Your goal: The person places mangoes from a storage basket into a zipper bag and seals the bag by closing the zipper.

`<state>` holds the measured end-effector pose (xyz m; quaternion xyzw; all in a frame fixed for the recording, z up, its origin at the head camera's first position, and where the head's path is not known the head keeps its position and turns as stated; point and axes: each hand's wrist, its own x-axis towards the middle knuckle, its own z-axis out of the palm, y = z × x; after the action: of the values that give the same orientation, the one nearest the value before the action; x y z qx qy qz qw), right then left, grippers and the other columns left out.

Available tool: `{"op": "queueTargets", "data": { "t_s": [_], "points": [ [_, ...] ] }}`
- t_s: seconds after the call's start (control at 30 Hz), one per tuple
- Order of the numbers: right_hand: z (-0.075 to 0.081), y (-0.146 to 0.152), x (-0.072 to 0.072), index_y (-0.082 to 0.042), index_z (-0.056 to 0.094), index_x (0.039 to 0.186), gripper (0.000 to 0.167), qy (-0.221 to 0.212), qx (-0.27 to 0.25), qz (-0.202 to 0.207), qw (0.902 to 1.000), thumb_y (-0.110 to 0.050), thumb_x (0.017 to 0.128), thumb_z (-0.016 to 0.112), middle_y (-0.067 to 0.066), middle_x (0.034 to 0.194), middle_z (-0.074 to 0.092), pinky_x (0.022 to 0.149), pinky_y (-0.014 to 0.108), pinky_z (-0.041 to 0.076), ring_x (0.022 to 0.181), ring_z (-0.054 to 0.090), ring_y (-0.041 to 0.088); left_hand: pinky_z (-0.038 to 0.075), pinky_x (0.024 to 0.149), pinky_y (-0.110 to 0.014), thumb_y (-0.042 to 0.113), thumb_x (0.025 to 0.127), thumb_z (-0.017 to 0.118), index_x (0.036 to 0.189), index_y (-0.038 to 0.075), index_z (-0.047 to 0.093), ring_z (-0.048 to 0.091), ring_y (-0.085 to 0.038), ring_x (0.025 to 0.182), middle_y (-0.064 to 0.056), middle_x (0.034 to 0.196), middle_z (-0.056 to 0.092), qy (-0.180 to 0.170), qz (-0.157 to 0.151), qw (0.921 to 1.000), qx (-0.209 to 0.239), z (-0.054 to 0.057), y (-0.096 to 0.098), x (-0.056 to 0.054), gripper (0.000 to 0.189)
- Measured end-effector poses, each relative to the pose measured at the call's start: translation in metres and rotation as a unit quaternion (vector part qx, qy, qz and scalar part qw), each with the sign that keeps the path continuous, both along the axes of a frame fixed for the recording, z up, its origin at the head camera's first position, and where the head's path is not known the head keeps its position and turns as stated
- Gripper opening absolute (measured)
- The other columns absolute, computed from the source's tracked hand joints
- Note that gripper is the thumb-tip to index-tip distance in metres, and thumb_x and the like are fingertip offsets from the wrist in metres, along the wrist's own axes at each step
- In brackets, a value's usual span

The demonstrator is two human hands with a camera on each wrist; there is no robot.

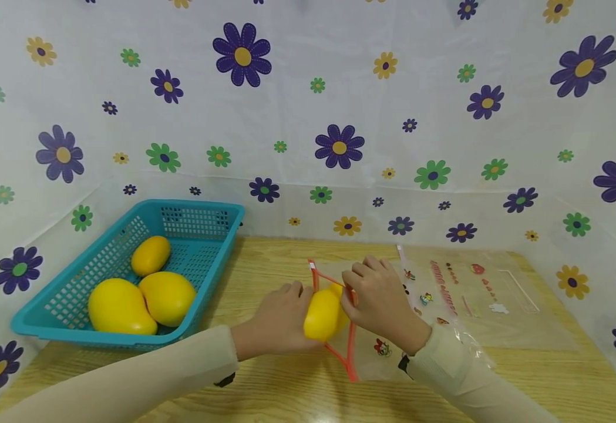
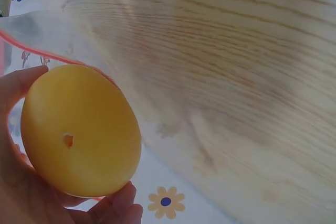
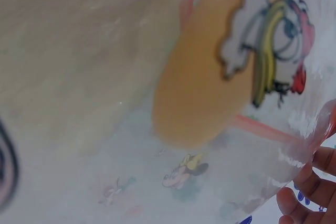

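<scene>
My left hand (image 1: 278, 322) grips a smooth yellow mango (image 1: 320, 317) at the mouth of a clear zip bag (image 1: 368, 352). In the left wrist view, fingers and thumb curl round the mango (image 2: 84, 124), whose near end has a small brown mark. The bag's red zip edge (image 1: 352, 355) is spread apart around the fruit. With curled fingers my right hand (image 1: 381, 299) holds the far side of that edge. Through the bag's printed film (image 3: 157, 187), the right wrist view shows the mango (image 3: 199, 98) partly inside, pointing down into it.
At the left stands a blue-green plastic basket (image 1: 88, 339) with three yellow mangoes (image 1: 167, 298) in it. More clear printed bags (image 1: 535, 329) lie flat on the wooden table (image 1: 265, 388) at the right. A flowered white cloth (image 1: 286, 106) hangs behind and at both sides.
</scene>
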<state>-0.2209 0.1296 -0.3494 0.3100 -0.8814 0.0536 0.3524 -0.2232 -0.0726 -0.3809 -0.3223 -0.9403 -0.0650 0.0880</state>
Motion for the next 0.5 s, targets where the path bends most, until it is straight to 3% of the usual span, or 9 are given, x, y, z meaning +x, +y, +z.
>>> {"op": "queueTargets", "data": {
  "t_s": [0.37, 0.5],
  "points": [
    [0.0, 0.0, -0.001, -0.013, 0.063, 0.072, 0.01, 0.002, 0.002, -0.007, 1.0, -0.018, 0.071, 0.072, -0.001, 0.067, 0.06, 0.064, 0.028, 0.038, 0.067, 0.045, 0.016, 0.035, 0.051, -0.022, 0.061, 0.07, 0.063, 0.1, 0.005, 0.052, 0.04, -0.014, 0.064, -0.003, 0.078, 0.048, -0.024, 0.032, 0.9989, -0.025, -0.008, 0.019, -0.006, 0.064],
    [-0.001, 0.0, -0.001, -0.013, 0.061, 0.069, 0.009, 0.004, 0.005, 0.0, 1.0, -0.017, 0.072, 0.069, -0.001, 0.065, 0.057, 0.063, 0.028, 0.035, 0.066, 0.043, 0.016, 0.039, 0.051, -0.024, 0.066, 0.072, 0.06, 0.101, 0.005, 0.054, 0.044, -0.016, 0.065, -0.006, 0.083, 0.053, -0.023, 0.047, 0.997, -0.057, -0.012, 0.027, -0.008, 0.068]
  ]
}}
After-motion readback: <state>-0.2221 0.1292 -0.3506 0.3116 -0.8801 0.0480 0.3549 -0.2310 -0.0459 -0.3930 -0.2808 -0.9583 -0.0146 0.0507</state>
